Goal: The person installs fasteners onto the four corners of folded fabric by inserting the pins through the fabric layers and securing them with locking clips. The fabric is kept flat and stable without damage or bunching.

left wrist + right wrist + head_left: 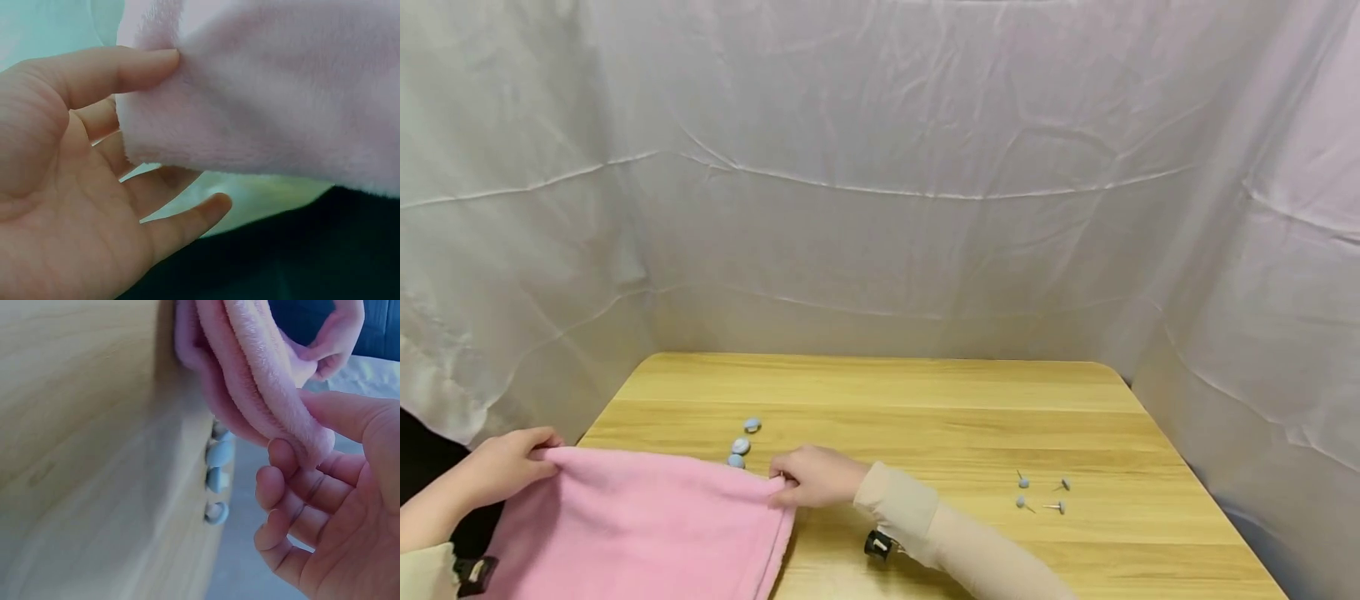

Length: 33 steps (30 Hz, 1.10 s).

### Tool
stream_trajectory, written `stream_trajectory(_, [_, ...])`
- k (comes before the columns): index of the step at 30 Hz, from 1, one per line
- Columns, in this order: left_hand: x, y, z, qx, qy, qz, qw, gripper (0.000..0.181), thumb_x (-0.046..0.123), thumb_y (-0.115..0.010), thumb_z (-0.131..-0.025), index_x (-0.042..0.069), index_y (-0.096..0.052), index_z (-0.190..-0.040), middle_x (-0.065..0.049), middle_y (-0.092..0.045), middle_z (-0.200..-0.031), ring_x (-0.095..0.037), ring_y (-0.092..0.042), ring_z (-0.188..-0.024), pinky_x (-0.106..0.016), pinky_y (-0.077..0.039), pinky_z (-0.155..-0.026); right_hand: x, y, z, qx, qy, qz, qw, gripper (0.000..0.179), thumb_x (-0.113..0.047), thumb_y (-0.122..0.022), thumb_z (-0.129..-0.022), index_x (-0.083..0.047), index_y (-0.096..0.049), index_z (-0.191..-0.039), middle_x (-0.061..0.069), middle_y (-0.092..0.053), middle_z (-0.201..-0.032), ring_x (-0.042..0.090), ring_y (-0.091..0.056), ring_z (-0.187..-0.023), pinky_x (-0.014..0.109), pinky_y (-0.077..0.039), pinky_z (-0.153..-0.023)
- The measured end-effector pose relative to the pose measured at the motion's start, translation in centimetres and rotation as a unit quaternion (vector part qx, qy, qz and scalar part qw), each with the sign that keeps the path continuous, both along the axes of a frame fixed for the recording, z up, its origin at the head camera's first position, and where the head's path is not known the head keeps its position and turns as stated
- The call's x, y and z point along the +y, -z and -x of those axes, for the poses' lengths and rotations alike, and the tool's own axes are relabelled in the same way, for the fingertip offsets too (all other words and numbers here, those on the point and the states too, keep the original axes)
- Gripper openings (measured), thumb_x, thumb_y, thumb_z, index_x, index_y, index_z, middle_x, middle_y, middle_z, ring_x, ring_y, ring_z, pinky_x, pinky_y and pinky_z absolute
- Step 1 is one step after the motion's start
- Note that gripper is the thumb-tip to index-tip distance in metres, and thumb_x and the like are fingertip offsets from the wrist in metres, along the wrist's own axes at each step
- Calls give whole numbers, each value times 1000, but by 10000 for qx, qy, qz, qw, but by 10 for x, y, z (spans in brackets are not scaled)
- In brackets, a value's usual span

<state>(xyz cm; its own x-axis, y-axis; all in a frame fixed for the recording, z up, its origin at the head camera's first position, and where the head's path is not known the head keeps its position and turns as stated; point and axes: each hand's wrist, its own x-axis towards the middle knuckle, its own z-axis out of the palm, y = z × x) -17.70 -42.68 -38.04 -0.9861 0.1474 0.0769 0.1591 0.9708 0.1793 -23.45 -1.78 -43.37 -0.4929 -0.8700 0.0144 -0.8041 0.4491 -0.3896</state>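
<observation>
A pink plush blanket point(655, 517), folded in layers, hangs between both hands at the table's near left. My left hand point(505, 467) pinches its far left corner; in the left wrist view the thumb lies on top of the fleece and the little finger stands free below. My right hand point(820, 477) grips the far right corner, and the right wrist view shows the fold layers point(262, 381) between thumb and curled fingers. Just beyond the blanket's far edge lie several small light-blue round caps point(741, 446). The blanket's near part runs out of the head view.
Several blue-headed pins point(1023, 482) with thin metal shafts lie loose on the right of the wooden table point(925, 417). Grey-white curtains point(880, 250) enclose the table at the back and sides. A black wrist device point(877, 545) sits under the right sleeve.
</observation>
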Motion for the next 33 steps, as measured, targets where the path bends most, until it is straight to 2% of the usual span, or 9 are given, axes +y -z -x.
stream_trajectory(6, [15, -10, 4, 63, 144, -83, 9998, 13, 12, -70, -79, 11, -61, -87, -9, -66, -84, -16, -54, -73, -34, -43, -64, 17, -14, -2, 165, 48, -46, 9998, 16, -32, -67, -91, -18, -60, -91, -13, -43, -67, -3, -36, -58, 10, -33, -53])
stream_trajectory(10, [34, -17, 8, 67, 279, -203, 9994, 12, 9, -70, -81, 9, -62, -90, -9, -67, -85, -22, -59, -77, -38, -45, -66, 37, -23, 1, 217, 137, -7, 9997, 15, -31, -67, -91, -17, -61, -92, -12, -42, -67, -2, -36, -58, 11, -33, -53])
stream_trajectory(13, [50, -21, 10, 111, 392, -241, 9989, 13, 10, -70, -82, 11, -62, -92, -4, -67, -86, -18, -59, -78, -35, -46, -66, 56, -30, 4, 182, 219, 105, 9995, 14, -29, -67, -91, -16, -62, -93, -12, -41, -66, -2, -35, -58, 12, -32, -53])
stream_trajectory(17, [68, -24, 13, 149, 611, -338, 9974, 14, 12, -71, -83, 15, -63, -93, 2, -67, -86, -9, -56, -77, -30, -45, -66, 83, -40, 8, 168, 308, 317, 9989, 13, -25, -68, -90, -13, -64, -94, -12, -43, -67, -2, -35, -58, 13, -32, -53])
stream_trajectory(22, [92, -25, 20, 274, 1083, -487, 9925, 15, 10, -71, -82, 16, -61, -92, 8, -63, -83, -3, -51, -74, -26, -43, -65, 118, -51, 12, 262, 358, 543, 9975, 13, -25, -67, -91, -13, -65, -93, -11, -44, -67, -3, -36, -59, 14, -34, -56])
stream_trajectory(27, [118, -27, 27, 364, 1458, -614, 9867, 14, 9, -70, -84, 17, -61, -92, 11, -62, -82, -2, -50, -75, -25, -44, -65, 152, -61, 16, 325, 498, 656, 9961, 12, -25, -67, -91, -13, -65, -93, -10, -45, -66, -3, -36, -59, 15, -35, -55])
stream_trajectory(33, [147, -33, 35, 178, 1704, -638, 9831, 11, 11, -67, -88, 18, -62, -94, 9, -62, -82, -6, -53, -77, -27, -45, -67, 186, -65, 24, 101, 785, 811, 9936, 11, -24, -67, -91, -14, -65, -94, -10, -48, -69, -2, -39, -62, 18, -39, -58])
